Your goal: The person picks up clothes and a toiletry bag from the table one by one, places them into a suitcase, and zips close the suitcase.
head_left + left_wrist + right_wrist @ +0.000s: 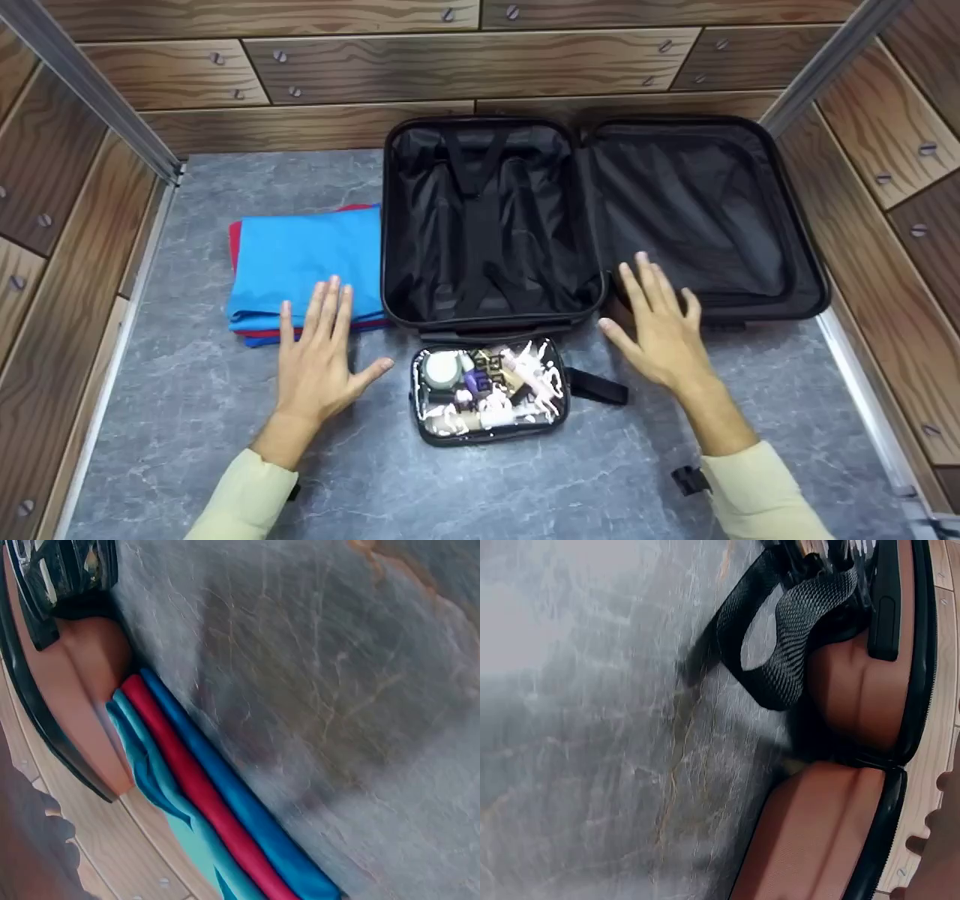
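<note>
An open suitcase [480,225] with a black lining lies flat, its lid half [697,217] folded out to the right; the right wrist view shows its brown outer shell [817,832]. Left of it is a stack of folded cloths, light blue [307,255] on top, with red [180,772] and dark blue [240,802] below. In front sits a clear toiletry pouch [491,390] holding small bottles and tubes, its black strap [780,652] looped out rightward. My left hand [319,367], fingers straight, is by the stack's front edge. My right hand [664,337], fingers spread, is near the lid's front edge. Neither holds anything.
Wood-patterned panels [472,67] wall in the grey marbled floor [187,405] at the back and both sides. Metal rails [105,82] run along the corners. Dark straps hang near both sleeves [757,487].
</note>
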`<state>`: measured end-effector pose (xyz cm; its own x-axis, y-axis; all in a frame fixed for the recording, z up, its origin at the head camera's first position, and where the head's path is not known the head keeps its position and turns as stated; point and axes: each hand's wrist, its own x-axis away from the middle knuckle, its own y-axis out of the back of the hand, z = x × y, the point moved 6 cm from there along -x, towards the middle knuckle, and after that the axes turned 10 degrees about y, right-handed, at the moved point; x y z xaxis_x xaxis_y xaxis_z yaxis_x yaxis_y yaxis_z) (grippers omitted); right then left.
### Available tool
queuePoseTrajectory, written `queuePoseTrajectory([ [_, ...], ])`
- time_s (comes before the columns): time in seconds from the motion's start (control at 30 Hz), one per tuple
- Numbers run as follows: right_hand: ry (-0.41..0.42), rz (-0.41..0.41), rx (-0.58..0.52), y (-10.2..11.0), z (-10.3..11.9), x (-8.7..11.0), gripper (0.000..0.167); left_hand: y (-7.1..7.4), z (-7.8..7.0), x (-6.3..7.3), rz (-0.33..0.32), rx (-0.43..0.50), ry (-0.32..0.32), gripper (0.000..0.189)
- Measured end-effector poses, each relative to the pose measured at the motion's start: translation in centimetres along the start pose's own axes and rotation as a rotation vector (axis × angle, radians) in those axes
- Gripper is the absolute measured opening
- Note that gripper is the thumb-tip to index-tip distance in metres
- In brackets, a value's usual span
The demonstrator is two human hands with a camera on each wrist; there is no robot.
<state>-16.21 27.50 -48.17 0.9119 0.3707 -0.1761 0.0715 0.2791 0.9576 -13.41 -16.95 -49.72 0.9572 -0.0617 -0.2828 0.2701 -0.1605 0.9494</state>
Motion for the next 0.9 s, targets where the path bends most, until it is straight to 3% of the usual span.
queuePoseTrajectory([
  [0.1, 0.029, -0.017, -0.023, -0.2, 0.6, -0.4, 0.079, 0.2, 0.2, -0.1, -0.018, -0.001, 0.009, 0.115],
  [0.3, 0.018, -0.018, -0.033, -0.3, 1.1, 1.3, 0.077, -0.3, -0.8, 1.3, 0.027, 0.008, -0.019, 0.113],
  [0.5, 0.021, -0.05, -0.043, -0.2, 1.1, 0.5, 0.073, 0.0, -0.9, 0.6, -0.013, -0.002, -0.016, 0.107],
  [0.7, 0.0, -0.054, -0.062, -0.5, 1.0, 1.7, 0.073, -0.3, -1.5, 1.6, 0.024, 0.023, -0.032, 0.102],
  [0.9, 0.028, -0.085, -0.077, -0.4, 1.2, 0.7, 0.074, -0.4, -1.9, 0.5, 0.043, 0.002, -0.011, 0.102],
])
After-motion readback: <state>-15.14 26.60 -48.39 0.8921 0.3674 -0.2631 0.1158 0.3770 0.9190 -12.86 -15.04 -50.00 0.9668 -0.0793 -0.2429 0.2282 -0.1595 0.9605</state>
